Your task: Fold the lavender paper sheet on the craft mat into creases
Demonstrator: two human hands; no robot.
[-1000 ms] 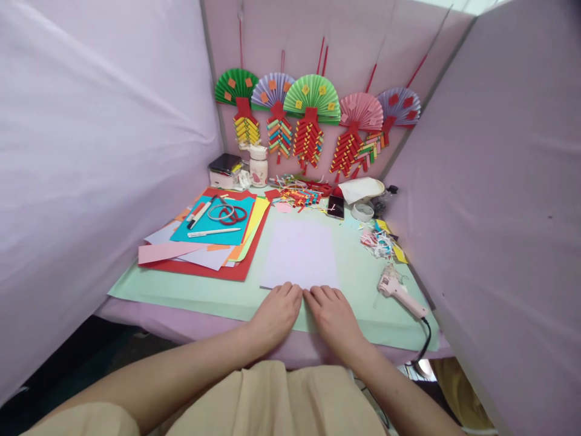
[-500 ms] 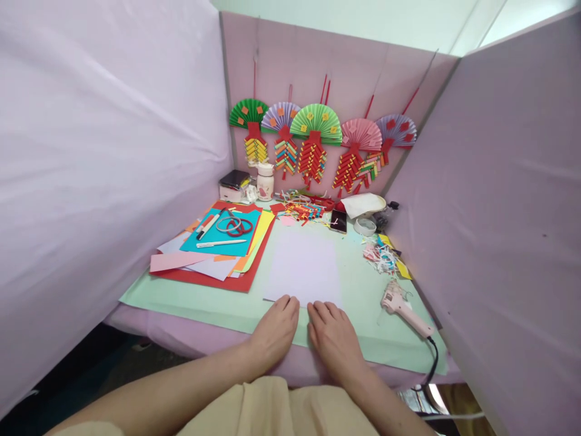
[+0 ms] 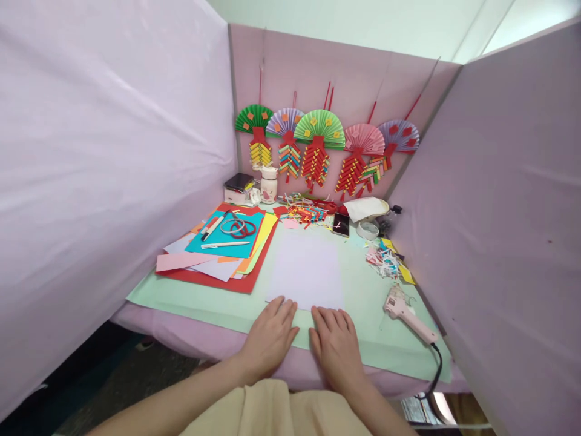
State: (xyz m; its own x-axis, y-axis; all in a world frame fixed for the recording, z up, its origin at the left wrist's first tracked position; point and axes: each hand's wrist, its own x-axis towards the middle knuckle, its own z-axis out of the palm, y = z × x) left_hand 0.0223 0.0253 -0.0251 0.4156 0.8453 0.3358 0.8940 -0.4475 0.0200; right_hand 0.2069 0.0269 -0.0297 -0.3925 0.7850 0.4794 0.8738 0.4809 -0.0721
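Note:
A pale lilac sheet of paper point(image 3: 308, 269) lies flat on the mint-green table cover point(image 3: 204, 303). At its near left corner rests my left hand point(image 3: 272, 333), palm down, fingers stretched forward with the tips on the paper's near edge. My right hand point(image 3: 336, 342) lies flat beside it, its fingertips at the near right part of the same edge. The two hands are apart, with a strip of the cover showing between them. Both thumbs point inward. Neither hand grips anything.
To the left is a stack of coloured paper point(image 3: 245, 284) with pens and bracelets on top. A pink glue gun point(image 3: 411, 315) with a black cord lies at right, near paper scraps point(image 3: 385, 261). At the back are a phone point(image 3: 341, 224), tape roll point(image 3: 367, 230) and hanging paper fans point(image 3: 320, 127).
Both hands have flattened, and their fingers and thumbs have spread out. The paper stays in place. The whole view has shifted slightly.

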